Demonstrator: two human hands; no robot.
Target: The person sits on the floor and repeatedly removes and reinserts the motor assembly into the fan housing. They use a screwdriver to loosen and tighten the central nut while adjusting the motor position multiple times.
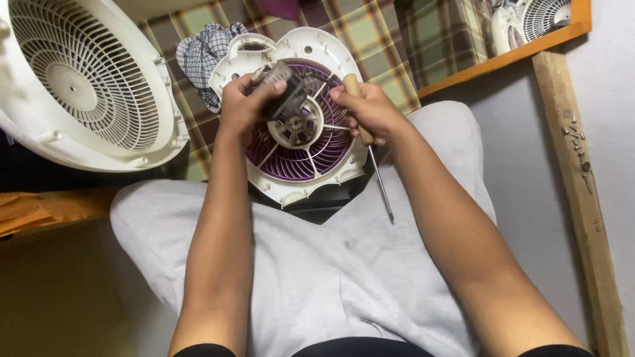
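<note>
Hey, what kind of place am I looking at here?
Probably a room in a home, used for a repair on the floor: a plaid cloth underfoot, a mirror against the wall, and a fan grille lying beside the person's lap.

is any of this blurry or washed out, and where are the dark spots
Head view: the white grille at top left is overexposed along its outer rim; the left hand and the motor it grips look slightly smeared; the right hand and screwdriver are fairly sharp; the lower left corner is dim; the fan housing is evenly lit, with no harsh shadows.
</note>
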